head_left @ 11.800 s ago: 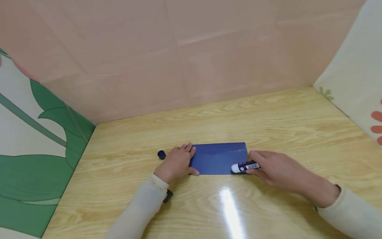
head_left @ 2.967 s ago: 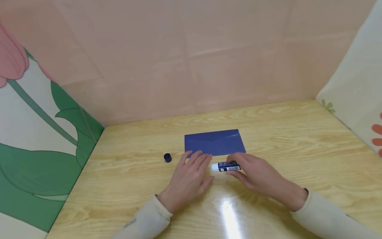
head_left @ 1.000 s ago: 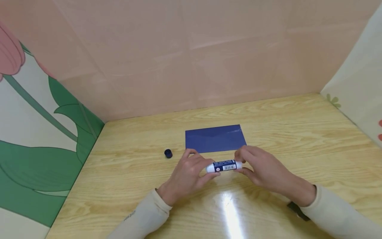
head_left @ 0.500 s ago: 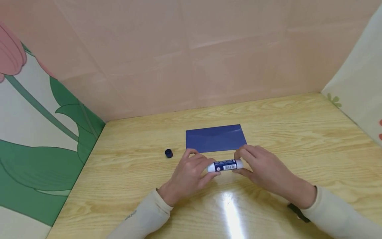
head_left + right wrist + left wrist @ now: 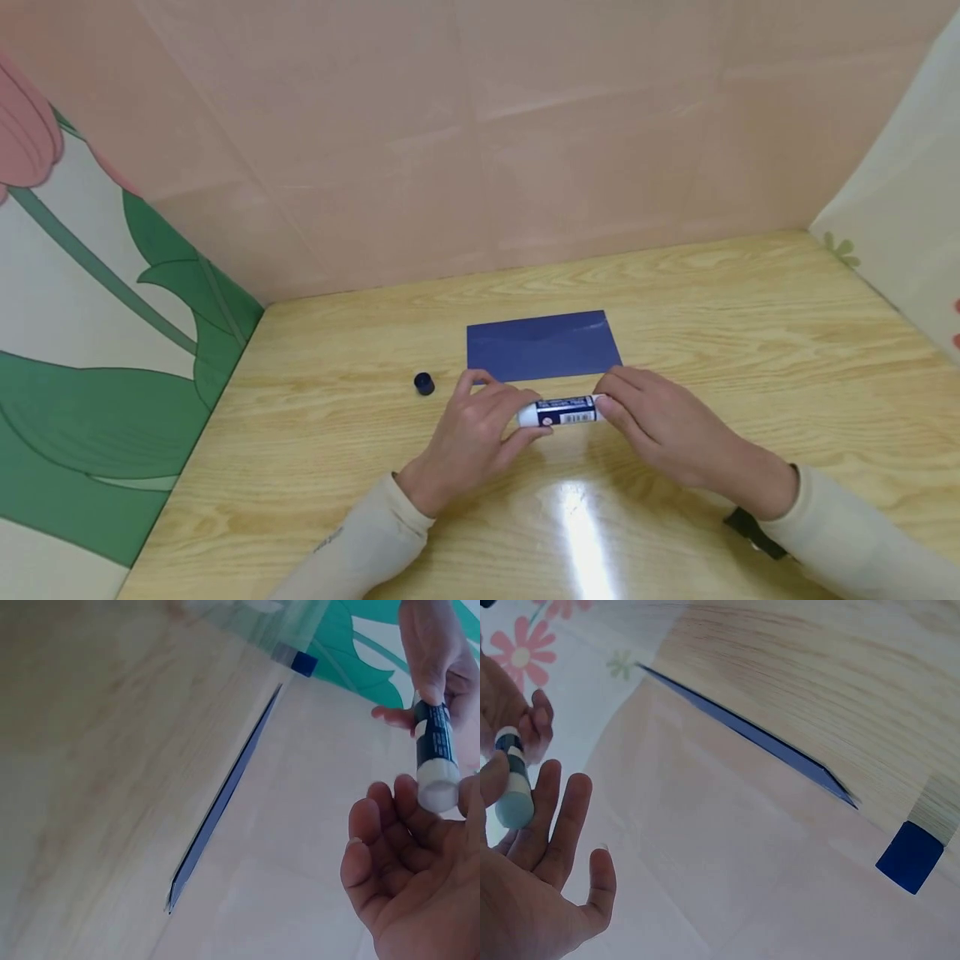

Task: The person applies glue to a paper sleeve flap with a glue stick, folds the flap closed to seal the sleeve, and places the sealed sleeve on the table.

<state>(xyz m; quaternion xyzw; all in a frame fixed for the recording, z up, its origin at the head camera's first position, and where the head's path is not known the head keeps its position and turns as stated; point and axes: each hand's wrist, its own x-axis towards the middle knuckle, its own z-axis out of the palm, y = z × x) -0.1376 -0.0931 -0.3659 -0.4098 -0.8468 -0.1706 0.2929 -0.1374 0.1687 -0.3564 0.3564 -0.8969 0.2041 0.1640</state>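
A glue stick (image 5: 566, 411) with a dark blue label and white ends lies level between both hands, above the table. My left hand (image 5: 472, 437) pinches its left end between thumb and fingers. At the opposite end, my right hand (image 5: 675, 433) grips the white base (image 5: 438, 787), thumb on top and fingers bent behind it. Just beyond the hands, a folded dark blue paper (image 5: 542, 346) rests flat on the table; the left wrist view shows the paper (image 5: 735, 724) edge-on. The round dark blue cap (image 5: 423, 383) sits left of the paper, apart from both hands.
The wood-grain table (image 5: 337, 350) meets a pinkish wall covering (image 5: 375, 167) at the back. Flower-patterned panels stand at the left (image 5: 157, 375) and right (image 5: 900, 217). A dark strap (image 5: 753, 533) shows under the right wrist.
Earlier the left hand pressed the paper while the right held the glue stick over it. The left hand has since pinched its left end; the right shifted to the base, its thumb now farther over it.
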